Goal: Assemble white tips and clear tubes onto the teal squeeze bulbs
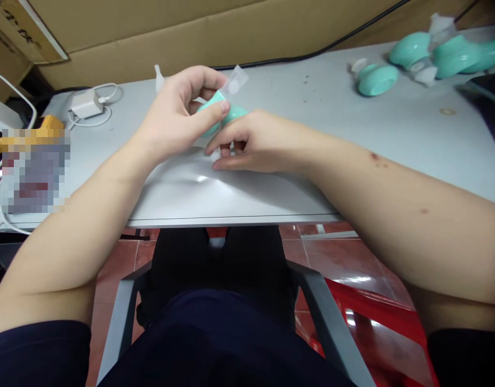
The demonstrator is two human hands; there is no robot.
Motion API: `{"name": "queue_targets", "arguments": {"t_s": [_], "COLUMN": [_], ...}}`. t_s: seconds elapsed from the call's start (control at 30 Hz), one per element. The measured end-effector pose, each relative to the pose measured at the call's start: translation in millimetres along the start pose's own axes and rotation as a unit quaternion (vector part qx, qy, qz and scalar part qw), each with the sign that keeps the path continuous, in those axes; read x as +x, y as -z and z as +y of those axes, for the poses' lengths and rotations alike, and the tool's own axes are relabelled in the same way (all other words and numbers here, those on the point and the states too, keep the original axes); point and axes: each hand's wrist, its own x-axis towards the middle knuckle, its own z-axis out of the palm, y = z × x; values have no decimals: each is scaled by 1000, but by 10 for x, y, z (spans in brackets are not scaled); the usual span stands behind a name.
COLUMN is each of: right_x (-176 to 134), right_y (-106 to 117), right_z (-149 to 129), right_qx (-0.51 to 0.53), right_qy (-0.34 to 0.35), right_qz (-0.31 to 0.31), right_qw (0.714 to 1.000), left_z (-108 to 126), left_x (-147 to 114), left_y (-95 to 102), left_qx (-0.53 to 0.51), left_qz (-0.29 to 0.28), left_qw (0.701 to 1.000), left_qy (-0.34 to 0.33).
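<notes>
My left hand (186,107) is closed around a glossy mint-green rounded piece (236,113), thumb on the near side and fingers behind. A clear, flat translucent tab (236,80) sticks up from its top. My right hand (247,142) is just below and to the right, its thumb and fingers bent together around a small whitish piece (215,155), mostly hidden. Its index finger reaches the underside of the green piece. Both hands are above a white sheet (239,199) at the table's front edge. Behind my left wrist stands a small white nozzle-like part (159,79).
Several similar mint-green pieces (378,80) with translucent parts lie at the back right, near a dark flat object (485,102) and a small ring (447,112). A white adapter (86,103) with cables is at left. Cardboard (150,32) and a black cable line the back.
</notes>
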Motion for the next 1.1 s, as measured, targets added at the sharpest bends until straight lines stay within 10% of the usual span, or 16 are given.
{"name": "queue_targets", "arguments": {"t_s": [0.2,0.43,1.1], "right_x": [-63,-124,-37], "right_y": [171,312,352], "right_z": [37,-58,22], "right_qx": [42,132,193], "right_qy": [28,58,52], "right_qz": [21,231,249], "right_qw": [999,962,948], "left_z": [-34,33,311], "left_x": [7,-39,-70], "left_y": [1,33,-97], "left_qx": [-17,-44,166], "left_qz": [29,-46,-65], "left_qw": [999,997,984], "left_qy": [41,41,11]}}
